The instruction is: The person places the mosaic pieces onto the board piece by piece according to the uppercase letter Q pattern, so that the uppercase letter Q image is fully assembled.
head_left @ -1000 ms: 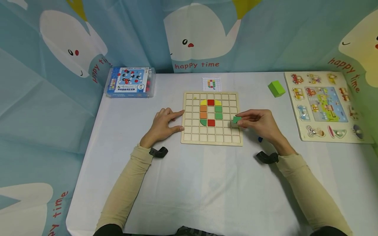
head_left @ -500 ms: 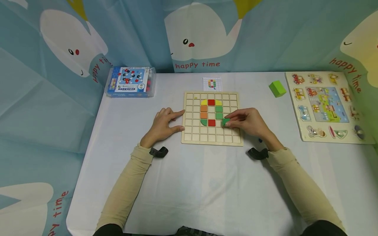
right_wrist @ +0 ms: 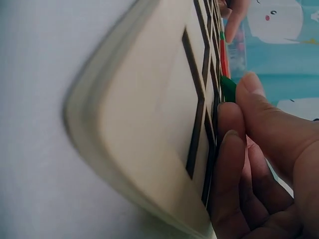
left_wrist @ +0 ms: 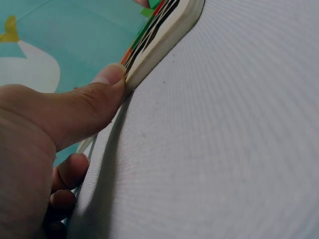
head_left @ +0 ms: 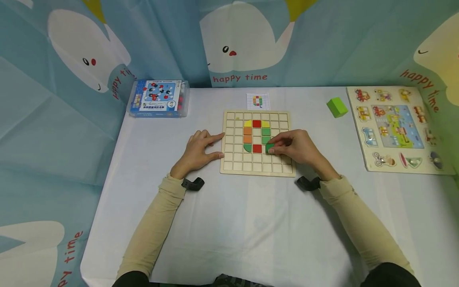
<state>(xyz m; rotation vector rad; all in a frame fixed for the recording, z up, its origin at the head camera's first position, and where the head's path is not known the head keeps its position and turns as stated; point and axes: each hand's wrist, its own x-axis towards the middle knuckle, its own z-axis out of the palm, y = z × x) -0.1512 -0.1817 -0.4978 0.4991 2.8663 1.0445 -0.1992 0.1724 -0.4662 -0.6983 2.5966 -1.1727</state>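
Note:
A wooden grid board (head_left: 234, 166) lies in front of me, with yellow, red, orange and green tiles set in a ring in its squares. My right hand (head_left: 297, 146) pinches a small green tile (head_left: 269, 147) between thumb and fingers, at the ring's lower right corner beside a red tile (head_left: 257, 148). In the right wrist view the green tile (right_wrist: 228, 88) sticks out past the thumb, close to the board's surface. My left hand (head_left: 196, 152) rests at the board's left side, with index finger and thumb extended against its edge; the left wrist view shows the thumb (left_wrist: 107, 82) touching the rim.
Behind the board lies a small card (head_left: 257, 102) printed with a coloured pattern. A light green block (head_left: 337, 107) and a picture puzzle board (head_left: 358, 149) are on the right. At the back left stands a clear plastic box (head_left: 159, 114) with a blue label.
My right hand has moved left over the board, carrying the green tile from the right edge to the ring's lower right corner. The left hand has stayed at the board's left edge.

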